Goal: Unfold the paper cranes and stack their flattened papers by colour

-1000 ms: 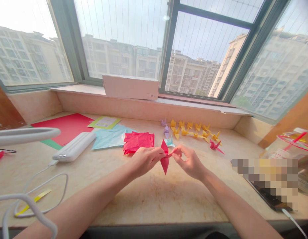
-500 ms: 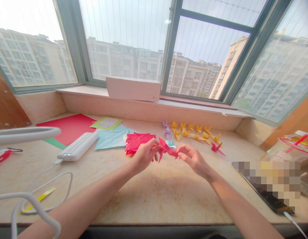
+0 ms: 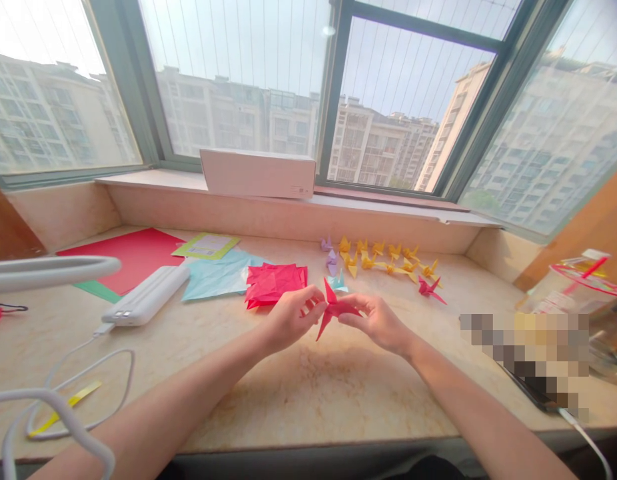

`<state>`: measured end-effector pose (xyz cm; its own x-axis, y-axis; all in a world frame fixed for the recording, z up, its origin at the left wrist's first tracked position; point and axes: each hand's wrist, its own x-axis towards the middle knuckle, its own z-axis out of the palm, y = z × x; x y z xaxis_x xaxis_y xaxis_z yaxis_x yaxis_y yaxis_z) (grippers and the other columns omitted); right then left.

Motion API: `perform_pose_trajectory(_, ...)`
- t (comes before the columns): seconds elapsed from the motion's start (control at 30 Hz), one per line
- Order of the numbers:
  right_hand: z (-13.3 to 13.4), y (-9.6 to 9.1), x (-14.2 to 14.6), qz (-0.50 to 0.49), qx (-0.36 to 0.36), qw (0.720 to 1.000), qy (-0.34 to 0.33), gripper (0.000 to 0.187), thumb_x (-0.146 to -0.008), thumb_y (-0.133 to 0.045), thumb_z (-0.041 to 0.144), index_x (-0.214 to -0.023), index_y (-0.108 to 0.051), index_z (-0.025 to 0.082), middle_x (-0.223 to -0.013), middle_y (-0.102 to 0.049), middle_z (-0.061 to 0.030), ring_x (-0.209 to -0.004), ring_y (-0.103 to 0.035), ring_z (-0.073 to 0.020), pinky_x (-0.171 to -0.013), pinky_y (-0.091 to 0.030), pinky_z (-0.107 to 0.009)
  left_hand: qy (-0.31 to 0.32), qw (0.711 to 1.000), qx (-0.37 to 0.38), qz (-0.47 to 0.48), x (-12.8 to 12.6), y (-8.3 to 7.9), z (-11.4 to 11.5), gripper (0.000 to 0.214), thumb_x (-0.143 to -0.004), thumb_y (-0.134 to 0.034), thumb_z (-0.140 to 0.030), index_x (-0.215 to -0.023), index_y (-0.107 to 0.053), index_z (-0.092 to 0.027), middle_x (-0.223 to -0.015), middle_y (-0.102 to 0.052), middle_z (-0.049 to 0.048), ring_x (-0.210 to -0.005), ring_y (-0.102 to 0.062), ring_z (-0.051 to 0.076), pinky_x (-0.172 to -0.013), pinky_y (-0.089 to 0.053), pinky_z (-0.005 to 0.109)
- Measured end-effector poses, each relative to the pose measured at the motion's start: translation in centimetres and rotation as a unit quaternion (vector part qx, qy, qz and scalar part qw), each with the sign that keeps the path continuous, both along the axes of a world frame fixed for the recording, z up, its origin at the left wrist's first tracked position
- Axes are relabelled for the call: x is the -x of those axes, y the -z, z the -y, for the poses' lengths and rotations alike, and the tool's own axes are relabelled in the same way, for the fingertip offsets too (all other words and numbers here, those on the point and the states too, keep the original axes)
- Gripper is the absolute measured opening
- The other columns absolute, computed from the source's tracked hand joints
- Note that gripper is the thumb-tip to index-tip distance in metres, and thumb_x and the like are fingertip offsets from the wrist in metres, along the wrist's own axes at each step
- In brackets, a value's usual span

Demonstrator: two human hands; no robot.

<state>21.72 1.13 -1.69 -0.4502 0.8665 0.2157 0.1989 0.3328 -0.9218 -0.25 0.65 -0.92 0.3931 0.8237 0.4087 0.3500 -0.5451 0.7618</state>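
Between my hands, a red paper crane (image 3: 332,309) is held above the counter, its pointed parts spread up, down and to the right. My left hand (image 3: 299,308) pinches it from the left side. From the right, the thumb and fingers of my right hand (image 3: 372,316) close on its other end. Just behind my left hand lies a stack of creased red paper (image 3: 273,283). A light blue paper crane (image 3: 338,283) stands behind the held one, partly hidden. Another red paper crane (image 3: 429,289) sits farther right.
Several yellow paper cranes (image 3: 368,261) and purple ones (image 3: 331,262) stand at the back. Blue paper (image 3: 218,277), red sheets (image 3: 133,257) and a white power bank (image 3: 147,297) lie left. A phone (image 3: 533,387) and a plastic cup (image 3: 571,287) are right.
My right hand has moved left, closer to my left hand, with its grip farther in on the red crane. The crane's points now show more spread out. The view has shifted slightly.
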Motion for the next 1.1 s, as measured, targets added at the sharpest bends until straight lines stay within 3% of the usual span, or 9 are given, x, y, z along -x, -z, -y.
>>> perform_pose_trajectory(0.23,-0.34,-0.02,-0.16,-0.044,-0.003,0.999,0.022,0.029,-0.082,-0.072,0.043,-0.097,-0.077,0.019,-0.088,-0.076,-0.0058,-0.082,-0.069,-0.0205,-0.08,-0.055,-0.037,0.023,0.997,0.057,0.042,-0.02,0.17,-0.23,0.019,-0.09,-0.056,-0.037,-0.09,-0.06,-0.018,-0.081,-0.068,0.0022,-0.063,-0.064,0.012,-0.056,-0.053,0.023)
perform_pose_trajectory(0.4,-0.23,-0.18,-0.14,-0.069,-0.01,0.997,0.013,0.032,-0.084,-0.069,0.045,-0.102,-0.075,0.018,-0.093,-0.077,-0.0075,-0.086,-0.071,-0.0226,-0.083,-0.056,-0.041,0.036,0.991,0.09,0.093,-0.03,-0.12,-0.32,0.023,-0.089,-0.06,-0.04,-0.091,-0.059,-0.016,-0.081,-0.066,0.0028,-0.067,-0.064,0.013,-0.059,-0.054,0.025)
perform_pose_trajectory(0.6,-0.06,-0.15,-0.27,0.043,-0.113,0.991,0.053,0.027,-0.09,-0.06,0.043,-0.101,-0.074,0.022,-0.1,-0.075,-0.0068,-0.094,-0.068,-0.0241,-0.081,-0.056,-0.039,0.016,0.989,0.094,0.114,-0.03,-0.28,-0.33,0.022,-0.086,-0.064,-0.036,-0.085,-0.06,-0.015,-0.076,-0.065,0.002,-0.068,-0.062,0.013,-0.064,-0.051,0.025)
perform_pose_trajectory(0.73,-0.51,0.25,-0.44,0.021,-0.176,0.982,0.071,0.023,-0.089,-0.063,0.042,-0.096,-0.076,0.024,-0.101,-0.069,-0.0069,-0.097,-0.064,-0.0222,-0.087,-0.052,-0.038,0.013,0.985,0.11,0.129,-0.05,-0.59,-0.3,0.023,-0.086,-0.064,-0.036,-0.083,-0.06,-0.014,-0.074,-0.064,0.0013,-0.066,-0.061,0.012,-0.064,-0.05,0.024)
perform_pose_trajectory(0.97,-0.5,0.53,-0.03,-0.121,-0.076,0.99,0.009,0.015,-0.085,-0.07,0.036,-0.093,-0.078,0.025,-0.088,-0.063,-0.0032,-0.077,-0.061,-0.0154,-0.072,-0.052,-0.031,0.032,0.98,0.127,0.152,-0.18,-0.46,-0.44,0.023,-0.087,-0.062,-0.038,-0.088,-0.06,-0.015,-0.073,-0.065,0.0006,-0.063,-0.059,0.011,-0.06,-0.048,0.023)
perform_pose_trajectory(1.1,-0.19,0.28,0.3,-0.126,-0.057,0.99,-0.026,0.015,-0.087,-0.069,0.036,-0.093,-0.076,0.024,-0.085,-0.065,-0.0026,-0.076,-0.062,-0.0156,-0.074,-0.052,-0.032,0.032,0.98,0.124,0.152,-0.21,-0.21,-0.59,0.023,-0.088,-0.06,-0.038,-0.093,-0.06,-0.015,-0.078,-0.068,0.0028,-0.067,-0.062,0.013,-0.061,-0.048,0.024)
